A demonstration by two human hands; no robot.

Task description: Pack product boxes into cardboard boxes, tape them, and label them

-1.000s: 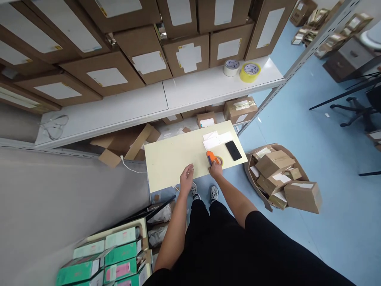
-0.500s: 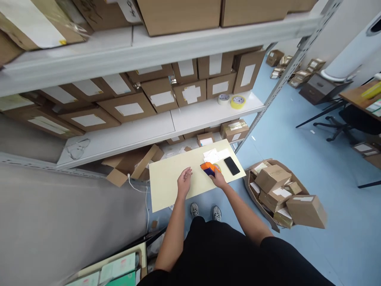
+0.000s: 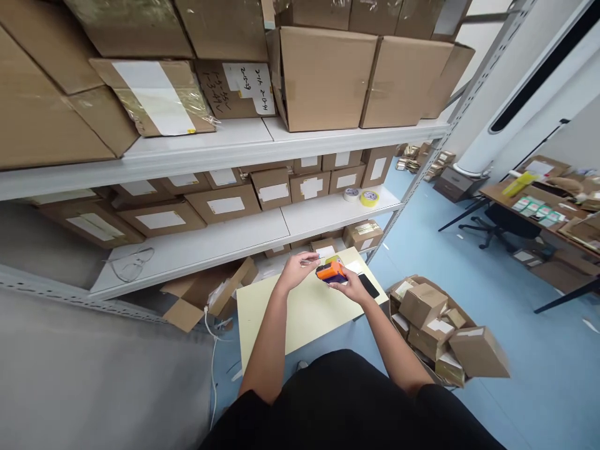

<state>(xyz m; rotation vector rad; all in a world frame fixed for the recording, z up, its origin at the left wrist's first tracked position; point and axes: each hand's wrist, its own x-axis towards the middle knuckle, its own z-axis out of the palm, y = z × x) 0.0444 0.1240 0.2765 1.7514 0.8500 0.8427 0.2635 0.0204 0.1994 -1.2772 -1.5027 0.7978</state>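
Note:
My right hand (image 3: pixel 352 286) is wrapped round an orange and dark-blue tape dispenser (image 3: pixel 330 272), held above the pale yellow board (image 3: pixel 267 312). A yellow roll shows behind the dispenser's orange body. My left hand (image 3: pixel 296 271) is raised just left of the dispenser, its fingers stretched towards it and thumb a little apart; I make out nothing held there. A black phone (image 3: pixel 369 285) lies on the board beyond my right wrist. White paper (image 3: pixel 355 267) lies near it, partly covered by the hand and dispenser.
Shelves ahead hold cardboard boxes (image 3: pixel 323 81). A white tape roll (image 3: pixel 351 194) and a yellow tape roll (image 3: pixel 369 198) sit on the middle shelf (image 3: pixel 244 231). An open carton (image 3: pixel 187 309) stands left of the board. To the right, a large carton of boxes (image 3: pixel 424 306) rests on the floor.
My left hand has risen and moved closer to the dispenser. The dispenser has turned slightly in my right hand. My view has tilted upward, showing more of the upper shelf.

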